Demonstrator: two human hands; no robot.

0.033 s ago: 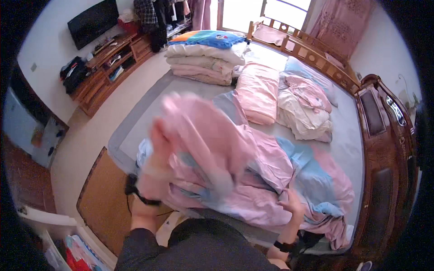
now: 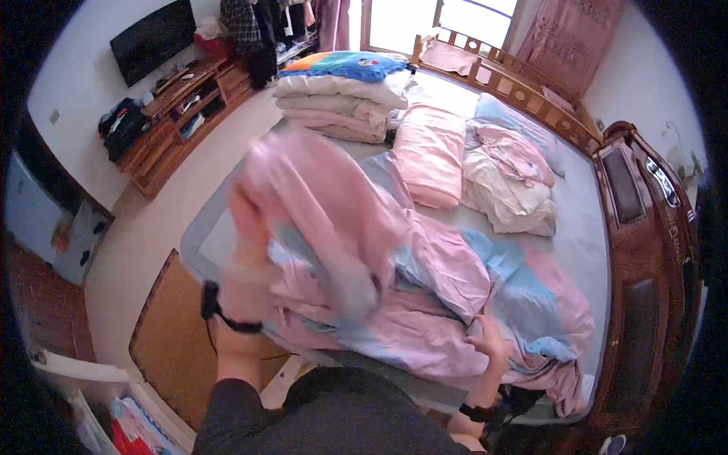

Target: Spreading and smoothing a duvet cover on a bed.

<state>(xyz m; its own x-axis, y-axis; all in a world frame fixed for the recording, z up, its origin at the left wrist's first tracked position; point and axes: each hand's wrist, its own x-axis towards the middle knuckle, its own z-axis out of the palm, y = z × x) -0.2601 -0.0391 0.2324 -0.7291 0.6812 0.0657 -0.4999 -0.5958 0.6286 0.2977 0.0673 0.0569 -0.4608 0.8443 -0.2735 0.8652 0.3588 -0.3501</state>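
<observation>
A large, crumpled pink, blue and grey duvet cover (image 2: 432, 322) spreads over the near part of the bed. My left hand (image 2: 246, 208) is raised and blurred by motion, closed on a lifted fold of it that billows up and hides part of the fingers. Lower down on the right, my right hand (image 2: 489, 341) pinches the cover close to the bed's near side. Between the two hands the fabric lies in loose folds.
The grey bed (image 2: 580, 235) also bears a folded pink quilt (image 2: 430, 155), a rumpled cream and pink bundle (image 2: 509, 193) and a stack of folded bedding (image 2: 334, 114). A dark wooden headboard (image 2: 644, 303) stands right. An open drawer (image 2: 144, 409) is at lower left.
My left hand has moved a little to the left, drawing the lifted fold with it. My right hand stays in place on the cover.
</observation>
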